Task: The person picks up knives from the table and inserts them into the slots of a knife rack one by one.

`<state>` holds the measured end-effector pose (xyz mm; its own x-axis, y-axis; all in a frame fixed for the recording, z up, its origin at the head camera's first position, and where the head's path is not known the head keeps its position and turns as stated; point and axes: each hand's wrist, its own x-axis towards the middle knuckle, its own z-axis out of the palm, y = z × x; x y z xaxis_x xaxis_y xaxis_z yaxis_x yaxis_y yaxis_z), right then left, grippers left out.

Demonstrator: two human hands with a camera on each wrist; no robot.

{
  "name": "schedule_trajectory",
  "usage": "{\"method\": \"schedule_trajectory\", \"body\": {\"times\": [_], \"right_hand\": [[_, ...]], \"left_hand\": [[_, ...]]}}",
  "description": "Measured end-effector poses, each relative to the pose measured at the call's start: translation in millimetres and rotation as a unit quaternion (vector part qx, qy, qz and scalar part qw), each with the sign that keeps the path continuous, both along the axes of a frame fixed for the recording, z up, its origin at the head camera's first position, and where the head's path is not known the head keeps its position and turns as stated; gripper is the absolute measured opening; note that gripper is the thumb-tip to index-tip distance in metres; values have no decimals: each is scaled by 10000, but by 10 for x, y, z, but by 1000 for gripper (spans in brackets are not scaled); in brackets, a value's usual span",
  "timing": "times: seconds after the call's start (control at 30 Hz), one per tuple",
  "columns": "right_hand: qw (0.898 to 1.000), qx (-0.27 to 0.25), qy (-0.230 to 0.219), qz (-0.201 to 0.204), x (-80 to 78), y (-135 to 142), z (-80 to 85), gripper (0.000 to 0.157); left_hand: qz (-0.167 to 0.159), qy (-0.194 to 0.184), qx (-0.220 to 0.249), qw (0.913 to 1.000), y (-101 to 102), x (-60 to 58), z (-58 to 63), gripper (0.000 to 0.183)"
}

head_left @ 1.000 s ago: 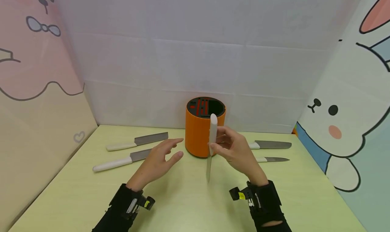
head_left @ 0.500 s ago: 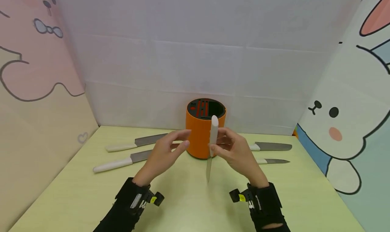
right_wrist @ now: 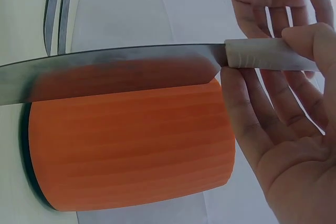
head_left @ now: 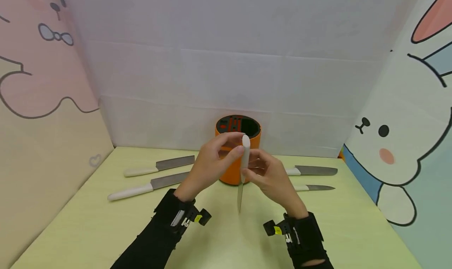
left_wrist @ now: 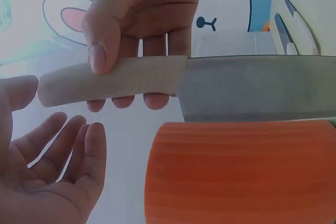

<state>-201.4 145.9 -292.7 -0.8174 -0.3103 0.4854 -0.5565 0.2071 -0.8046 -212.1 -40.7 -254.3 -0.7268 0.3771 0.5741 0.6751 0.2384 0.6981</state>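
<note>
My right hand (head_left: 272, 179) grips the white handle of a kitchen knife (head_left: 246, 149), held upright with its blade pointing down. Thumb and fingers lie on opposite sides of that handle in the left wrist view, where the wide blade (left_wrist: 252, 85) is plain. My left hand (head_left: 212, 161) is raised at the handle's top end. Its thumb comes close to the butt and its fingers are spread apart; whether it touches cannot be told. Just behind the knife stands an orange round knife block (head_left: 231, 175), its dark top showing red-lined slots and a larger opening.
Two white-handled knives, a square-ended one (head_left: 174, 162) and a longer one (head_left: 132, 191), lie on the table (head_left: 88, 229) at left. Two more, a wide one (head_left: 314, 170) and a slim one (head_left: 319, 187), lie at right. A pale wall sheet (head_left: 159, 120) rises behind.
My left hand has moved right and up, from over the left knives to the top of the held knife's handle. The right hand and its knife have stayed nearly in place.
</note>
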Motion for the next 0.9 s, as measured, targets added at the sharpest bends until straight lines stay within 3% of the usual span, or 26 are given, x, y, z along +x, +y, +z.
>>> {"method": "schedule_trajectory", "body": {"times": [0.17,0.43,0.9], "right_hand": [[10000,-2,-19,-10,-5,-28,-17,31],[9999,24,13,-121,-1,-23,-18,31],[9999,-55,-79,-56,9,-30,-4,31]], "left_hand": [[-9,136,138,9998,60,-39,-9,32],[188,256,213,9993,123,-265,-223,37],[305,58,444,9985,176,-255,-291,35]]}}
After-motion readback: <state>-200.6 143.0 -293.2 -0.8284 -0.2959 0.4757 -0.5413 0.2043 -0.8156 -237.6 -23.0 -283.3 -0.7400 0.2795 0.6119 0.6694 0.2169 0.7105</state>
